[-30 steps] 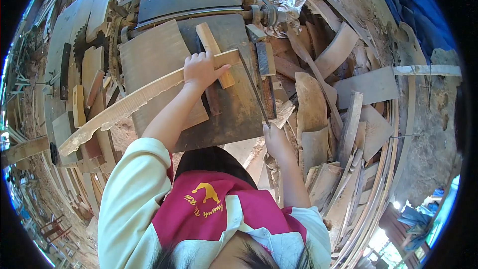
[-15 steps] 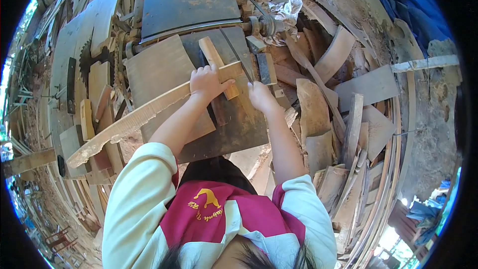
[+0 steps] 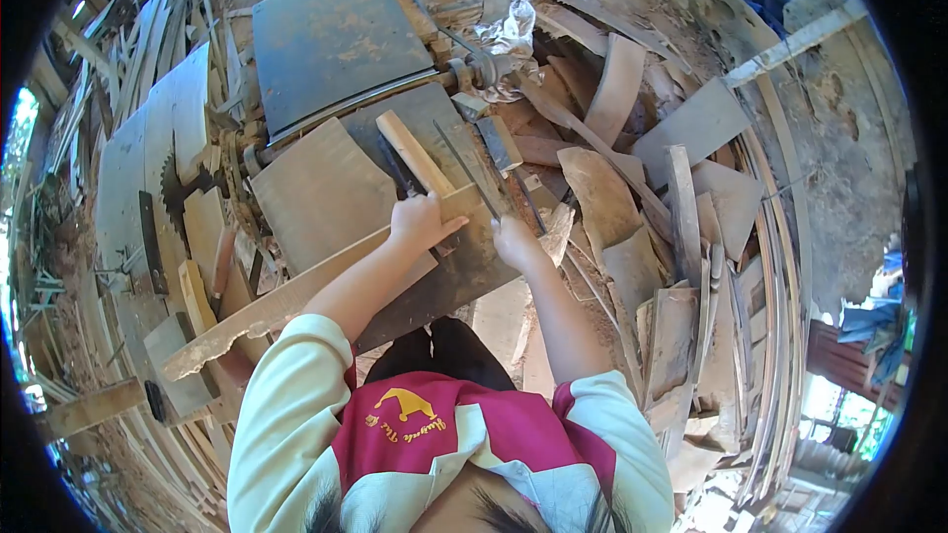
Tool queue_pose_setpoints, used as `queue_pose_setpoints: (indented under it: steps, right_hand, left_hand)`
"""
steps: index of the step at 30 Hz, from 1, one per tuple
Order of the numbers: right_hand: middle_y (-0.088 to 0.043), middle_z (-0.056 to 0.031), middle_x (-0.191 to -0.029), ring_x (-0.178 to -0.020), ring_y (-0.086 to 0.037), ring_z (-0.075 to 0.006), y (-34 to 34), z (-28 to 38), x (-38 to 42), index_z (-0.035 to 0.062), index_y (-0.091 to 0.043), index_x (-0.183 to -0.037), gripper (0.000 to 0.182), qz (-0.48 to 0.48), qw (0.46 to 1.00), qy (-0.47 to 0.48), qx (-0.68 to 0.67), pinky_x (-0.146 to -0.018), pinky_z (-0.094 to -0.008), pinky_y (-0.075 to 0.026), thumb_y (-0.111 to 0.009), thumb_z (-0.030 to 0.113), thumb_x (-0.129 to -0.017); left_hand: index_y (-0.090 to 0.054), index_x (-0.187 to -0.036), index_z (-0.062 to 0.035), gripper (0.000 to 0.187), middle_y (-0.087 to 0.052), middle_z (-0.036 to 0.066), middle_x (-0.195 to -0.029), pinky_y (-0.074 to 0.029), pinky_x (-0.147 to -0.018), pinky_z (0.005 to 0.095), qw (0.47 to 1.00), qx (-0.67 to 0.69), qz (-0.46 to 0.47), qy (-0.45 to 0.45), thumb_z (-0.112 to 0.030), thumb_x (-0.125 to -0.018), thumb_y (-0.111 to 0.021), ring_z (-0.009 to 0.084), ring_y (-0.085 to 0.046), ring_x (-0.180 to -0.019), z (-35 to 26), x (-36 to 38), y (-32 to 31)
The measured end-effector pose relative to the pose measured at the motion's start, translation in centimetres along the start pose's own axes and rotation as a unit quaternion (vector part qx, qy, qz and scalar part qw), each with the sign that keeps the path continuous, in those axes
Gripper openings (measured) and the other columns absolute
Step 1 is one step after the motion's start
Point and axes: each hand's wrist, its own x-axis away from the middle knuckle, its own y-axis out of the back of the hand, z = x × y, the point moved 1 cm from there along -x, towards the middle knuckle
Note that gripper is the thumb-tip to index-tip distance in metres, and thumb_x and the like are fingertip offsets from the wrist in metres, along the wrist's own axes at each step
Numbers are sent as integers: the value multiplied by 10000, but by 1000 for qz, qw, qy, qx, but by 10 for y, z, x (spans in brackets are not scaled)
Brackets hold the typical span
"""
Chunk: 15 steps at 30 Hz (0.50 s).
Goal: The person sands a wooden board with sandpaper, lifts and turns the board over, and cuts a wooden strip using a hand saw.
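Observation:
My left hand (image 3: 425, 223) is closed over a long pale board (image 3: 296, 304) near its far end, with the thumb pointing along it toward the right. The board lies slanted across the work surface, its ragged near edge facing me. Beneath and beyond it a wooden block (image 3: 415, 152) sticks out. In my right hand (image 3: 517, 244) is the near end of a thin dark metal blade (image 3: 466, 168), which slants up and left, crossing at the board's right end. The fingers wrap around its grip, which is hidden.
A flat wood panel (image 3: 321, 192) lies on the dark metal table (image 3: 390, 311). Past it stands a blue-grey metal plate (image 3: 341, 44) with a roller along its edge. A toothed circular saw blade (image 3: 176, 188) rises at the left. Wood offcuts (image 3: 602, 192) pile up on the right.
The whole view has shifted, putting hands and bench lower in it. The board now covers the block's near end, which showed below it before. Both hands keep their holds.

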Motion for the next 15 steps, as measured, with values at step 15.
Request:
queue_pose_setpoints:
  steps: [15]
  right_hand:
    - [-587,-246,-922,-902,-555,-400,1,5,9,14,-563,-937,385,-18,999,37,-1,-780,-472,-430,-345,330,-911]
  left_hand:
    - [-544,-756,-2,689,-601,141,-616,-484,-513,368,999,-34,4,16,-686,-694,-496,290,-616,-589,0,12,19]
